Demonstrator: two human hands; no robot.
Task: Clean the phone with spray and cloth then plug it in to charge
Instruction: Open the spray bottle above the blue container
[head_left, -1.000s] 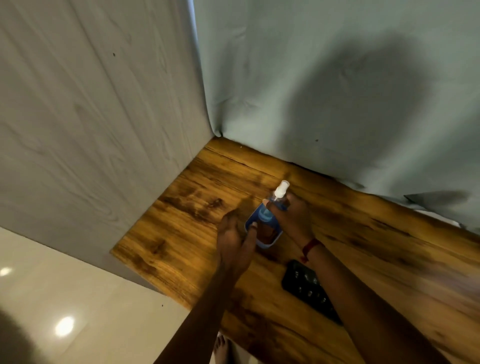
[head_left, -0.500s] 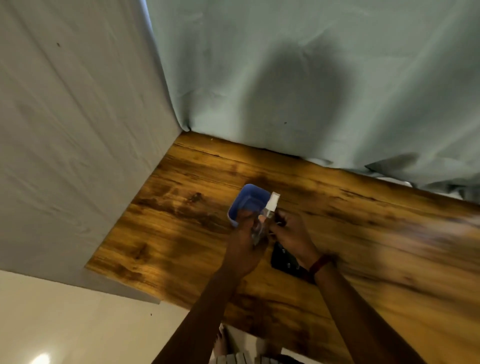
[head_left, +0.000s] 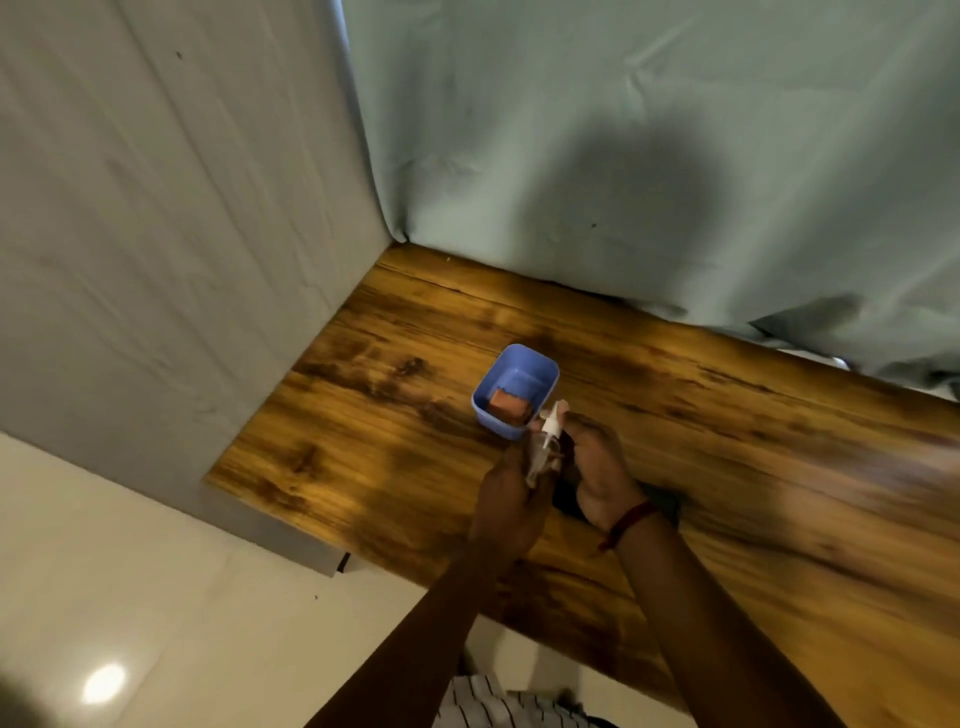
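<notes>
Small clear spray bottle with white nozzle (head_left: 549, 427) tilted, gripped between both hands; dark phone (head_left: 566, 499) beneath, at 6 o'clock, mostly hidden.

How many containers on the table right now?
1: a blue tub near the back-left corner of the wooden table, with an orange block inside, just beyond the hands. More could be hidden beyond the frame's right edge.

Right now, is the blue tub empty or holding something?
Holding something: the blue tub stands upright on the table with an orange block inside.
</notes>
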